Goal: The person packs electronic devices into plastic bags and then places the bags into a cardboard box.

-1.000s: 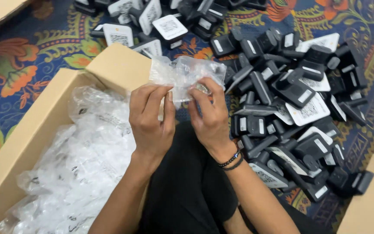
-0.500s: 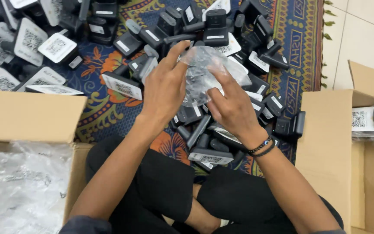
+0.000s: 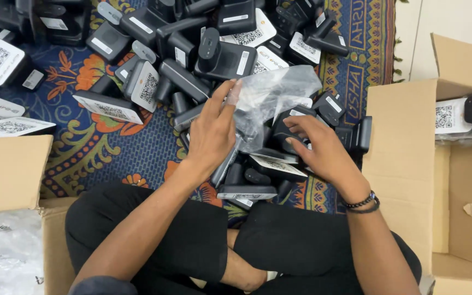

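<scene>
Left hand [image 3: 212, 131] pinches clear plastic bag [image 3: 271, 95] at fingertips; right hand [image 3: 319, 146], fingers spread, grips a black device [image 3: 286, 131]; bag mouth may slip shut, missing device.

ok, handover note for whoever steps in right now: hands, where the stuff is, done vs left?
Left hand: pinching the edge of a clear plastic bag, holding it up over the pile.
Right hand: fingers on a black device just under the bag; not clearly gripped.
Pile of black devices lies loose on the patterned rug in front of the crossed legs.
Box at right holds at least one bagged device. Box at left holds clear bags.
Done: bag picked up. Left: device not yet in the bag; most of the pile unbagged.
</scene>
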